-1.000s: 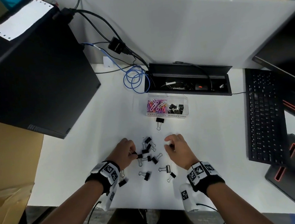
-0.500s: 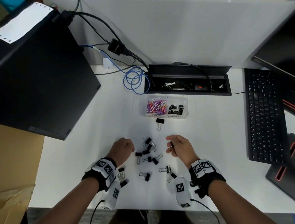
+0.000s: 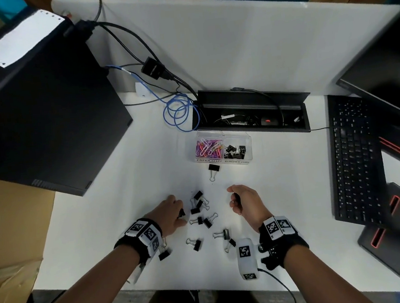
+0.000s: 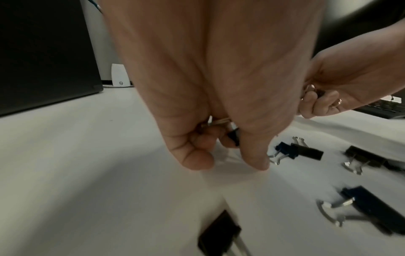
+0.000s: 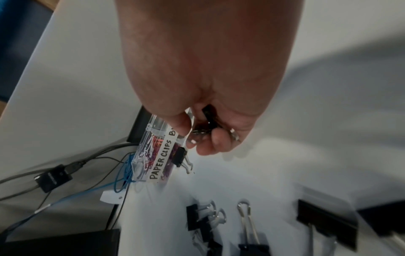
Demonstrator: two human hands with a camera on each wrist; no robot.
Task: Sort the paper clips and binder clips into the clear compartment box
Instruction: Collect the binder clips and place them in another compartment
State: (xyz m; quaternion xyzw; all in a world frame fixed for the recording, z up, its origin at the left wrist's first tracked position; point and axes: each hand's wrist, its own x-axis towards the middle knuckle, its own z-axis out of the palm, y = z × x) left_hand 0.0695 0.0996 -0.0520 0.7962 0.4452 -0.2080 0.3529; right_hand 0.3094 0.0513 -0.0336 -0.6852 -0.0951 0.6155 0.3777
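Observation:
A clear compartment box (image 3: 222,147) stands mid-table, coloured paper clips (image 3: 208,147) in its left half, black binder clips (image 3: 235,151) in its right. Several black binder clips (image 3: 201,214) lie scattered on the white table between my hands. My left hand (image 3: 175,214) curls its fingers round a binder clip (image 4: 233,136) just above the table. My right hand (image 3: 237,200) is curled round binder clips (image 5: 209,119), lifted off the table right of the pile. One single binder clip (image 3: 214,170) lies just in front of the box.
A black computer case (image 3: 46,121) fills the left side. A black cable tray (image 3: 251,113) and coiled blue cable (image 3: 178,114) lie behind the box. A black keyboard (image 3: 354,159) and a monitor (image 3: 386,82) stand at the right. The table's front edge runs just below my wrists.
My left hand took a binder clip from the pile and drew back a little. My right hand rose slightly, turning palm inward with its clips.

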